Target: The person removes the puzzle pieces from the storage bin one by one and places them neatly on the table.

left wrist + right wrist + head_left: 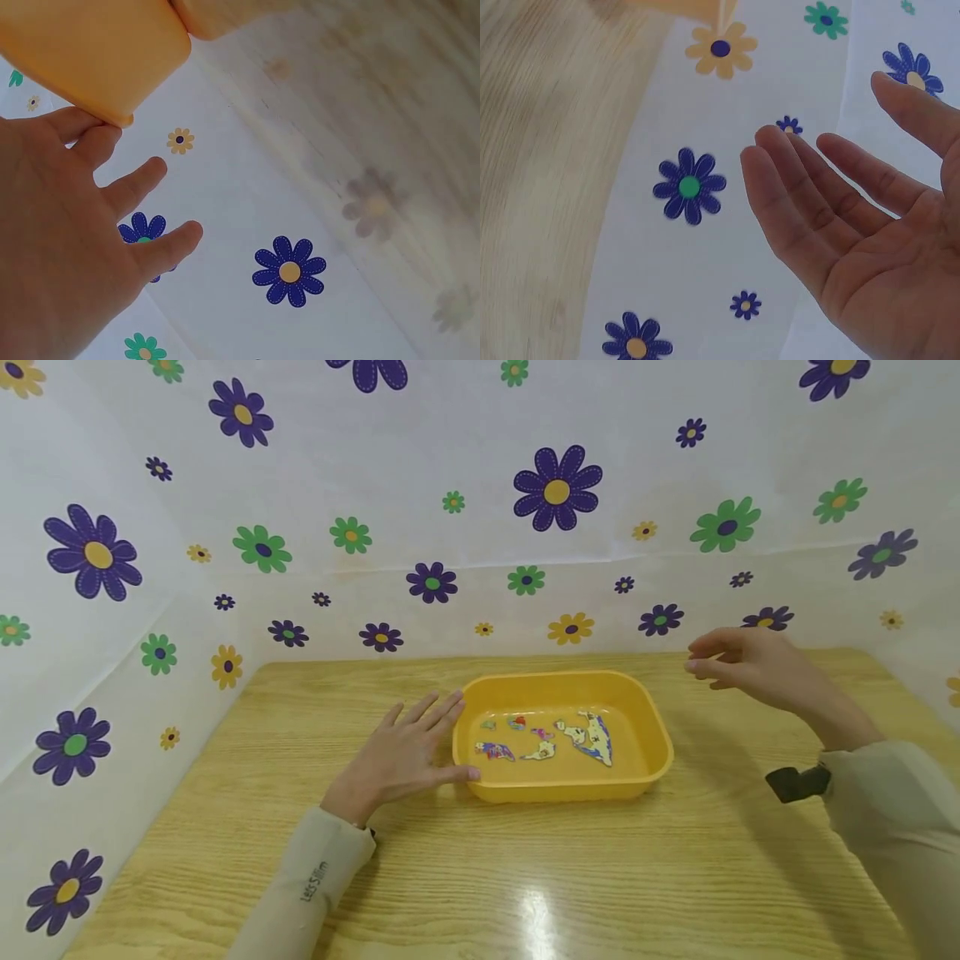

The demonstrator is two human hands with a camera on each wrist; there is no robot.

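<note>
A yellow plastic basin (570,791) stands on the wooden table. On its floor lie several flat, colourful cut-out pieces, among them a large white and blue one (597,739) and a small purple-red one (495,751); their exact kind is unclear. With fingers spread, my left hand (401,760) touches the basin's left end, thumb at the near corner and fingertips along the rim. In the left wrist view, fingers meet the basin's edge (97,60). My right hand (772,672) hovers to the right of the basin, holding nothing, its fingers slightly bent in the right wrist view.
The light wooden tabletop (465,877) runs up to a white sheet (480,460) printed with purple, green and yellow flowers, behind and at both sides. A dark strap (797,783) hangs at the right wrist. Light glares on the table's near part.
</note>
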